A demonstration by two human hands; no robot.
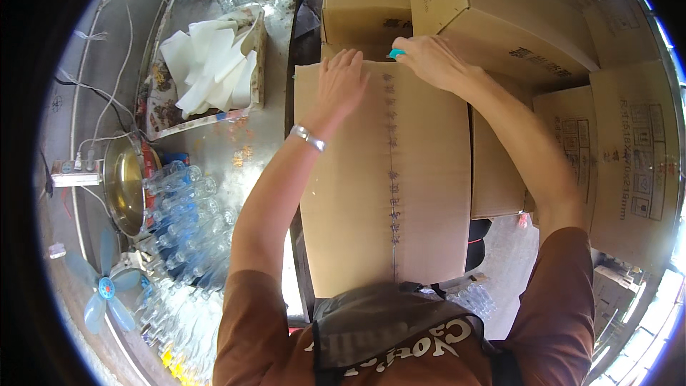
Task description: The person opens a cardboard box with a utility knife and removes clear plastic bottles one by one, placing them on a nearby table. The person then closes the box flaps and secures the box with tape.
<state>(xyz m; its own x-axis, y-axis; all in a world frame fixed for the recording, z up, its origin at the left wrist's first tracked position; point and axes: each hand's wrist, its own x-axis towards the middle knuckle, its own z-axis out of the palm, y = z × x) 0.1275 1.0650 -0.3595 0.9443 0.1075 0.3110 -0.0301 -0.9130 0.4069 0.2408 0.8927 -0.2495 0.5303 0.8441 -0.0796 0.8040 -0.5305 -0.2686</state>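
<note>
In front of me stands a large brown cardboard box (pixel 429 179), its top flaps meeting at a middle seam with a line of dark print along it. My left hand (pixel 344 87) lies on the far left part of the top, fingers stretched out, with a metal bracelet on the wrist. At the far edge near the seam, my right hand (pixel 432 61) is closed around a small teal object (pixel 396 53). Only a bit of that object shows, so its kind cannot be made out.
More cardboard boxes (pixel 514 21) are stacked ahead and to the right. Along the left runs a metal table (pixel 214 136) with many clear glass bottles (pixel 186 221), a tray (pixel 259 64) of white paper pieces, a gold-coloured bowl (pixel 125 186) and a blue fan (pixel 106 288).
</note>
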